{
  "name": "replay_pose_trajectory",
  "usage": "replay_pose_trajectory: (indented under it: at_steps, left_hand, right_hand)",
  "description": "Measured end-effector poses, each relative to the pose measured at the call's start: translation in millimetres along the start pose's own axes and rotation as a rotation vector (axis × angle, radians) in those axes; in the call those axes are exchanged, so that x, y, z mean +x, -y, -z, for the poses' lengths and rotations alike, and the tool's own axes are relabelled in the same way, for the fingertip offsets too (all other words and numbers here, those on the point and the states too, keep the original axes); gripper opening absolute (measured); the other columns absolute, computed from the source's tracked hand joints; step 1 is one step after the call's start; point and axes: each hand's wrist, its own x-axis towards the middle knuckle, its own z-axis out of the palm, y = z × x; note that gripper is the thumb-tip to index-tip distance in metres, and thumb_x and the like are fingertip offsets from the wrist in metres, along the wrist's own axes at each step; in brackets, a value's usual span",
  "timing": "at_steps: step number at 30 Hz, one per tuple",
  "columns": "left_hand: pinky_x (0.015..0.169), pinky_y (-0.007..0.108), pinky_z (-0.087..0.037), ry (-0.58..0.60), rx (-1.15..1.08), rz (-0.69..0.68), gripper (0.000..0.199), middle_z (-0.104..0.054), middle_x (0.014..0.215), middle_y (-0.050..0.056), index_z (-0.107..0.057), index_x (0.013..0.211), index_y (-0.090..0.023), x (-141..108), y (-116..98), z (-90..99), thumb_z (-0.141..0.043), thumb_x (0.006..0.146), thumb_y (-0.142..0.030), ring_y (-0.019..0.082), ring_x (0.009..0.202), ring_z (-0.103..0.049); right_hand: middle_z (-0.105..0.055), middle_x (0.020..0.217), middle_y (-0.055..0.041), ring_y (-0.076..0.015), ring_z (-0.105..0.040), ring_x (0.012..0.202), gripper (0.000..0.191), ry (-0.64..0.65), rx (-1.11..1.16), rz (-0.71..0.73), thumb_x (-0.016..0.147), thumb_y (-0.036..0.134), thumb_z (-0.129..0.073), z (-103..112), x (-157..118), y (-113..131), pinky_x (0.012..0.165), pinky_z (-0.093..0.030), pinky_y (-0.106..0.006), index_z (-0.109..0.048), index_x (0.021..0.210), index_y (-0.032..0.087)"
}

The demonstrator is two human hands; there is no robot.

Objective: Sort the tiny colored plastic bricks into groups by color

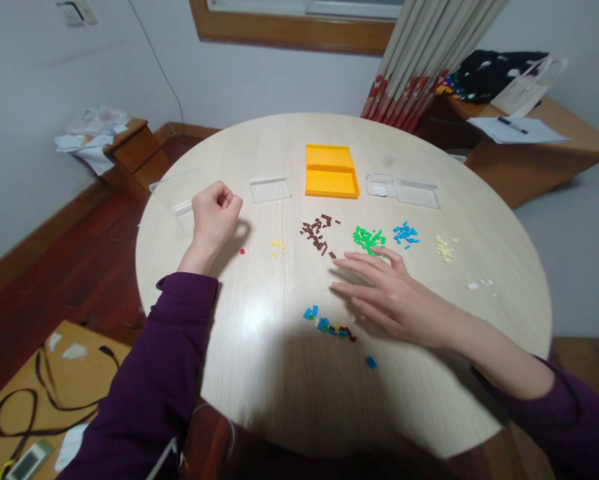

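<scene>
My left hand [215,215] is closed in a loose fist above the table's left side, near a few red pieces [242,251]; anything inside it is hidden. With fingers spread, my right hand [384,290] hovers beside the brown pieces [315,233] and the green pieces [368,239], holding nothing. Nearer to me lies a small mixed pile [332,327] of blue, brown, yellow and green pieces, with a single blue piece [370,362] apart from it. Further piles are yellow [275,248], blue [405,233], pale yellow [443,249] and white [481,285].
An open orange box [331,181] stands at the back of the round table [259,373]. Clear plastic trays [270,191] lie to its left and a clear open case [404,191] to its right. Another clear container [183,217] is behind my left hand.
</scene>
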Motion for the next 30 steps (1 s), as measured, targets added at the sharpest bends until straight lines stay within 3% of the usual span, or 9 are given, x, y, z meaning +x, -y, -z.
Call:
replay_pose_trajectory:
  at_steps: [5,13,21,30]
  left_hand:
    - [0.054,0.029,-0.028,0.029,0.019,-0.007,0.023,-0.036,0.05,-0.006,-0.039,0.052,-0.02,-1.5,4.3,-5.1,-0.053,0.065,-0.008,0.01,0.052,-0.031]
    - [0.054,0.029,-0.027,0.02,0.001,-0.026,0.022,-0.036,0.05,-0.006,-0.039,0.052,-0.02,-1.8,4.3,-4.6,-0.053,0.064,-0.007,0.01,0.051,-0.032]
    - [0.052,0.029,-0.026,0.027,0.019,-0.022,0.022,-0.036,0.05,-0.006,-0.04,0.053,-0.021,-2.2,1.8,-3.8,-0.054,0.065,-0.008,0.011,0.051,-0.031]
    - [0.053,0.029,-0.027,0.034,0.029,-0.014,0.022,-0.036,0.049,-0.006,-0.04,0.052,-0.021,-2.1,0.6,-4.4,-0.054,0.064,-0.008,0.011,0.051,-0.032]
  right_hand:
    - [-0.057,0.139,-0.0145,-0.0294,-0.045,0.133,0.034,0.063,0.07,0.032,0.094,0.017,-0.044,-15.5,-2.4,24.2,0.108,-0.03,-0.058,-0.064,0.121,0.022]
    - [-0.056,0.14,-0.0172,-0.0299,-0.045,0.134,0.035,0.091,-0.012,0.014,0.093,0.015,-0.049,-26.1,13.6,14.9,0.109,-0.031,-0.056,-0.062,0.126,0.017]
    - [-0.053,0.144,-0.0152,-0.03,-0.043,0.136,0.04,0.165,0.064,0.054,0.089,0.017,-0.058,-26.3,17.9,25.0,0.11,-0.029,-0.058,-0.062,0.128,0.022]
    - [-0.055,0.142,-0.0155,-0.0297,-0.044,0.135,0.038,0.057,-0.027,-0.042,0.092,0.015,-0.051,-25.6,-1.5,15.6,0.11,-0.031,-0.056,-0.061,0.128,0.021]
